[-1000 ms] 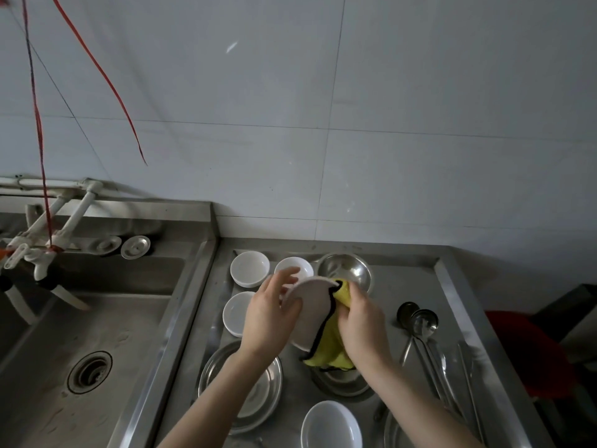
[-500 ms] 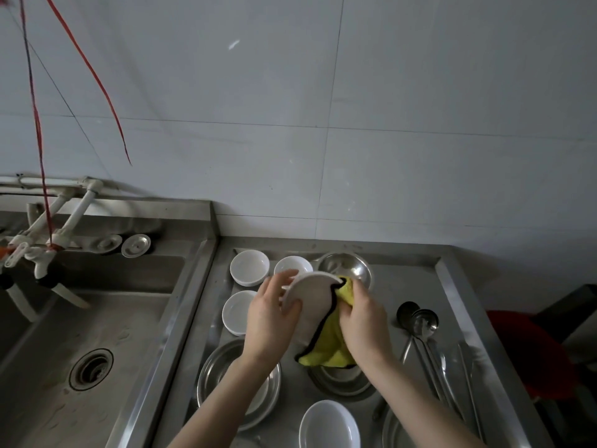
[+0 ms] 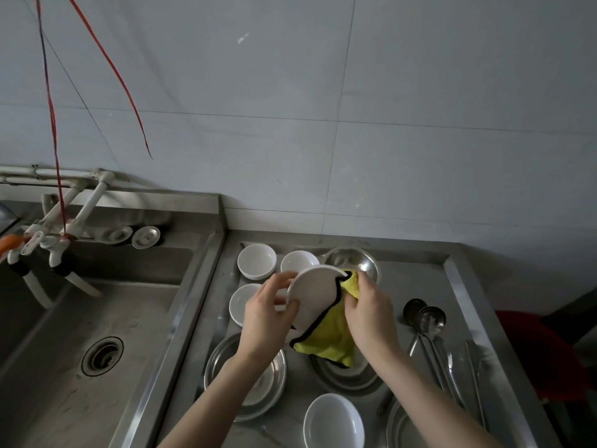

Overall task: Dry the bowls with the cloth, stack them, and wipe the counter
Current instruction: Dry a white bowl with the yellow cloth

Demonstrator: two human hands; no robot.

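My left hand (image 3: 265,321) grips a white bowl (image 3: 315,295) by its left rim and holds it on edge above the steel counter (image 3: 420,276). My right hand (image 3: 368,315) clutches the yellow cloth (image 3: 332,337) with black trim and presses it against the bowl's right side; the cloth hangs down below. Three small white bowls (image 3: 256,261) (image 3: 298,260) (image 3: 245,302) sit at the back left of the counter. Another white bowl (image 3: 332,421) lies at the front.
A steel bowl (image 3: 353,261) stands at the back. Steel plates (image 3: 226,360) (image 3: 345,379) lie under my hands. Ladles (image 3: 426,318) and tongs (image 3: 473,363) lie to the right. The sink (image 3: 80,334) with taps (image 3: 48,244) is to the left. A red stool (image 3: 536,344) stands beyond the counter's right edge.
The bowl has turned a little in my left hand, and my right hand has slid the cloth along its rim. Both hands stay in about the same place.
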